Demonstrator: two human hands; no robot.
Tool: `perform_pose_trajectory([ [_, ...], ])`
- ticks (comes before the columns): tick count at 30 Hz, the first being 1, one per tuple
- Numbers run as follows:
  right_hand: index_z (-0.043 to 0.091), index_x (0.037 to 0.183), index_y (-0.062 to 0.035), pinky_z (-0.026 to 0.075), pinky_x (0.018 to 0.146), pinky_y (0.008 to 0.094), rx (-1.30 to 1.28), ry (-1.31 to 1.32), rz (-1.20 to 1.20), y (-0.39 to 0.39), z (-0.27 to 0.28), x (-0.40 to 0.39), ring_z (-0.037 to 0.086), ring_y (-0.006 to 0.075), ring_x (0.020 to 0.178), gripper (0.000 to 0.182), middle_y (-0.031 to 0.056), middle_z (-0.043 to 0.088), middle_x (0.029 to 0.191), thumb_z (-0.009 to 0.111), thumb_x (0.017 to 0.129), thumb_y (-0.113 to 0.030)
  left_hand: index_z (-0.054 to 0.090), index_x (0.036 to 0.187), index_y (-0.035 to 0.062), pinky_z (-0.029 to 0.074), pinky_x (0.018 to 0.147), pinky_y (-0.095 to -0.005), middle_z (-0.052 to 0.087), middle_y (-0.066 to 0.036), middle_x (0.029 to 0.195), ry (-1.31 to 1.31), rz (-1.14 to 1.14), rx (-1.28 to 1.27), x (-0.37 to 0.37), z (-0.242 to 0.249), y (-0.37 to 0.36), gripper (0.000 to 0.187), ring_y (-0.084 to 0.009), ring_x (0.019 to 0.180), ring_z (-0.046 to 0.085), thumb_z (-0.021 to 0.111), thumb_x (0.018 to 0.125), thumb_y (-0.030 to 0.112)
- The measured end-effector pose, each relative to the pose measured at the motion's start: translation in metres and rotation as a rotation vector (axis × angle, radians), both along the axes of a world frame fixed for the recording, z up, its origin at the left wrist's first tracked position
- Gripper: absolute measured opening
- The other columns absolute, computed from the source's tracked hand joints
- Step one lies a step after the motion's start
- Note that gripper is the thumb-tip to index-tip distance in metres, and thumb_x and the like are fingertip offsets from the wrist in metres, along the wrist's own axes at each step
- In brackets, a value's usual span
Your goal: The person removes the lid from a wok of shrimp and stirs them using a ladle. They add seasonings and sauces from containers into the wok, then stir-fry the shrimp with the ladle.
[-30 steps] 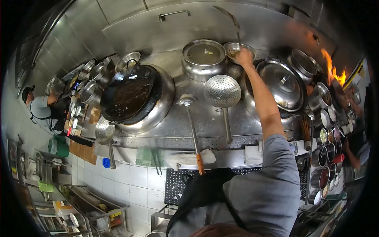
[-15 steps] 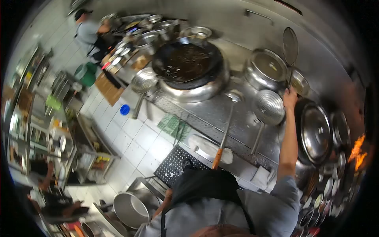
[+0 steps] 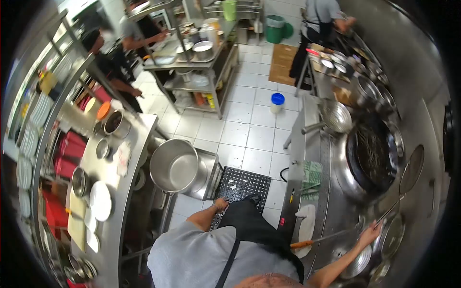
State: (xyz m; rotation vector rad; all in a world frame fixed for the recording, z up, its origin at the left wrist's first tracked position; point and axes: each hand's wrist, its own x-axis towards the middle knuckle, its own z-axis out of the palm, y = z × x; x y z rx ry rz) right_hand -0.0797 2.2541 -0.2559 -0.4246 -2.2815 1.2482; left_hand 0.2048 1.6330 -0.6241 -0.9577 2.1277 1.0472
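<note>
My right hand (image 3: 370, 233) is stretched out to the stove range and grips the thin handle of a round mesh skimmer (image 3: 412, 169), which is raised and tilted over the steel range beside the big dark wok (image 3: 372, 153). An orange-handled ladle (image 3: 307, 243) lies on the range just left of that hand. A perforated strainer (image 3: 357, 261) rests below it. My left hand (image 3: 221, 204) hangs at my side by my black apron, above the black floor mat (image 3: 242, 185). Its fingers are too small to read.
A big empty steel pot (image 3: 174, 165) stands on a low stand to my left. A steel counter (image 3: 108, 158) with plates and bowls runs along the left. White (image 3: 305, 223) and green (image 3: 312, 175) cloths lie on the range edge. Other people work at the far tables (image 3: 110, 62) and the range (image 3: 319, 19).
My head has swung left from the range toward the kitchen floor. My right hand lifted the mesh skimmer off the small bowl at the back and still holds it.
</note>
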Motion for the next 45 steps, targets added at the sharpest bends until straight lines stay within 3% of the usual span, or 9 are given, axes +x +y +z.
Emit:
perform_pose_trajectory([
  [3,0.046,0.148,0.0073,0.045,0.102,0.035,0.246,0.094,0.057,-0.008,-0.008,-0.014,0.061,0.0252,0.113,0.052,0.0196,0.064,0.131,0.059,0.104,-0.017,0.077,0.096,0.0077,0.057,0.089,-0.0465,0.074,-0.02,0.108,0.045,-0.66,-0.294,0.032,-0.025,-0.016,0.032,-0.0367,0.102,0.072,0.057,0.087,0.031],
  [12,0.048,0.146,0.0064,0.043,0.106,0.0362,0.143,-0.006,0.217,-0.049,-0.019,-0.028,0.059,0.0284,0.123,0.051,0.0227,0.06,0.14,0.061,0.103,-0.018,0.077,0.091,0.0029,0.061,0.078,-0.0424,0.076,-0.019,0.092,-0.293,0.264,0.039,0.062,-0.012,0.001,0.026,-0.0347,0.081,0.075,0.063,0.089,0.025],
  [14,0.047,0.147,0.0069,0.043,0.106,0.0365,0.119,0.014,0.206,-0.06,-0.026,-0.028,0.059,0.0303,0.125,0.052,0.0235,0.059,0.141,0.061,0.103,-0.017,0.077,0.085,0.0039,0.062,0.07,-0.0424,0.075,-0.017,0.08,-0.084,-0.211,0.018,0.064,-0.046,-0.01,0.027,-0.031,0.068,0.074,0.065,0.088,0.027],
  [21,0.045,0.146,0.0092,0.041,0.112,0.0431,0.218,-0.007,-0.12,-0.11,-0.05,0.053,0.054,0.0401,0.133,0.05,0.0303,0.051,0.147,0.057,0.104,-0.015,0.077,0.081,0.0036,0.061,0.065,-0.0405,0.074,-0.015,0.078,-0.104,0.043,0.096,-0.007,-0.023,-0.004,0.03,-0.0272,0.066,0.074,0.064,0.085,0.031],
  [26,0.045,0.147,0.007,0.047,0.106,0.0401,0.12,-0.057,-0.227,-0.095,-0.11,0.124,0.06,0.0389,0.124,0.049,0.031,0.057,0.138,0.057,0.104,-0.013,0.079,0.088,0.0043,0.062,0.073,-0.0419,0.076,-0.015,0.087,0.122,-0.432,-0.105,-0.026,-0.059,-0.004,0.032,-0.0283,0.078,0.076,0.063,0.085,0.032],
  [29,0.044,0.148,0.0054,0.05,0.102,0.038,0.129,-0.056,-0.325,-0.084,-0.139,0.156,0.063,0.0378,0.117,0.051,0.0286,0.061,0.132,0.057,0.104,-0.015,0.079,0.096,0.0043,0.061,0.078,-0.0428,0.077,-0.016,0.096,-0.086,0.072,-0.024,-0.041,-0.01,0.004,0.036,-0.0307,0.085,0.076,0.06,0.087,0.033],
  [34,0.053,0.14,0.0063,0.05,0.099,0.0409,0.272,-0.272,-0.517,-0.015,-0.249,0.178,0.066,0.0364,0.107,0.052,0.0252,0.069,0.115,0.065,0.096,-0.018,0.078,0.1,0.0016,0.059,0.083,-0.0424,0.076,-0.02,0.101,-0.01,-0.422,-0.072,-0.035,-0.048,0.001,0.042,-0.0337,0.09,0.075,0.059,0.086,0.036],
  [38,0.059,0.13,0.0043,0.05,0.094,0.0443,0.425,-0.592,-0.346,-0.029,-0.222,0.189,0.066,0.0389,0.103,0.047,0.0256,0.07,0.112,0.062,0.096,-0.028,0.078,0.1,0.0006,0.057,0.089,-0.0429,0.075,-0.022,0.102,-0.247,0.116,0.126,-0.052,-0.004,0.011,0.046,-0.0345,0.096,0.074,0.058,0.085,0.04],
  [45,0.069,0.113,0.0008,0.051,0.085,0.0504,0.589,-0.701,0.008,-0.046,-0.195,0.214,0.066,0.0432,0.096,0.05,0.0263,0.071,0.106,0.057,0.097,-0.045,0.075,0.106,-0.0017,0.055,0.093,-0.0454,0.073,-0.025,0.109,-0.041,-0.279,-0.085,-0.065,-0.055,0.012,0.048,-0.0388,0.104,0.071,0.059,0.086,0.038],
])
